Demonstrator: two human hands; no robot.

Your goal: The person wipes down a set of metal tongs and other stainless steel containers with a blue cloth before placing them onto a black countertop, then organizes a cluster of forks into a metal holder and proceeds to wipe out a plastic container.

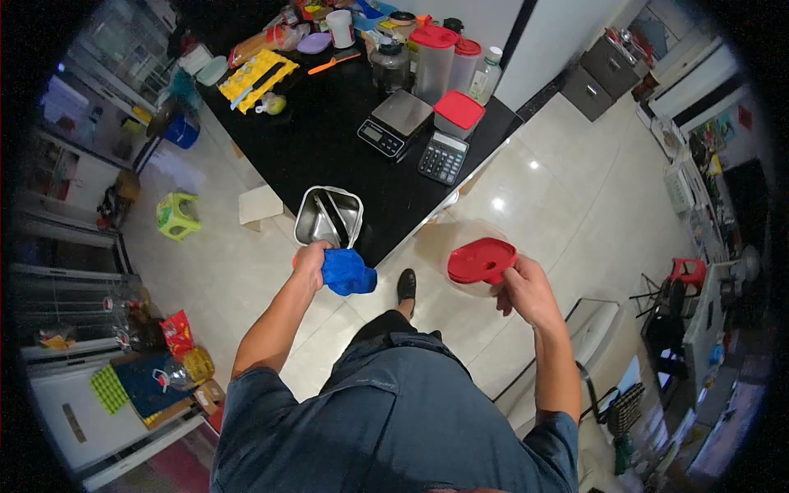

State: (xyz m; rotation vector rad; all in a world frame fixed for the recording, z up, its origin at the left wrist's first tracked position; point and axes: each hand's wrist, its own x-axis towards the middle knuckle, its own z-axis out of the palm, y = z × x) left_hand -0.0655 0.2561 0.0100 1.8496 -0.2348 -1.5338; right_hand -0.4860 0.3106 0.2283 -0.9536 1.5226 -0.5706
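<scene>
My left hand (313, 266) holds a blue cloth (346, 271) beside the near rim of a square metal container (330, 215) at the counter's corner. Inside that container is a dark, long object; its kind is unclear. On the right, my right hand (527, 286) grips a translucent plastic container by the edge of its red lid (482, 260), held over the floor off the counter's edge. A digital kitchen scale (394, 123), a calculator (444, 157) and a small red-lidded box (459, 114) stand farther back on the black counter.
Tall red-lidded containers (434, 61), a bottle (487, 75), a yellow egg tray (256, 77) with a knife on it, and an orange-handled tool (333, 63) are at the back of the counter (296, 148). A pale chair (592, 339) stands at my right, a green stool (178, 215) to the left.
</scene>
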